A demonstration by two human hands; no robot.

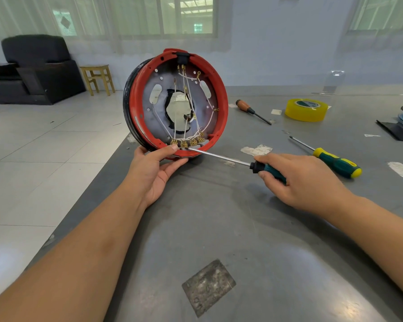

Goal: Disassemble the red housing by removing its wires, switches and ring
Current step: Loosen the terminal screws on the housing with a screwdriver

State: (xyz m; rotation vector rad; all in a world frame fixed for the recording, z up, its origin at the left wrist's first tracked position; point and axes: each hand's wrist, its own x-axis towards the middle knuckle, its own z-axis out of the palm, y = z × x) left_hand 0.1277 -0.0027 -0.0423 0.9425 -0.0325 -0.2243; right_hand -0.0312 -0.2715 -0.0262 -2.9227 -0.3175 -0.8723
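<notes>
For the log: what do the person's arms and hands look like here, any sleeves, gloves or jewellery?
Both forearms are bare as far as the frame shows, with no sleeve in view. The left hand and right hand wear no gloves, and no ring, watch or wristband is visible.

2 bare, sleeveless forearms [98, 240]

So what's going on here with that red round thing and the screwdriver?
A person is taking apart a red housing stood on edge on a grey table. The left hand steadies its lower rim, thumb by the brass terminals. The right hand grips a green-handled screwdriver, its tip at those terminals. The white wires are still attached inside. Two more screwdrivers and a yellow tape roll lie nearby.
</notes>
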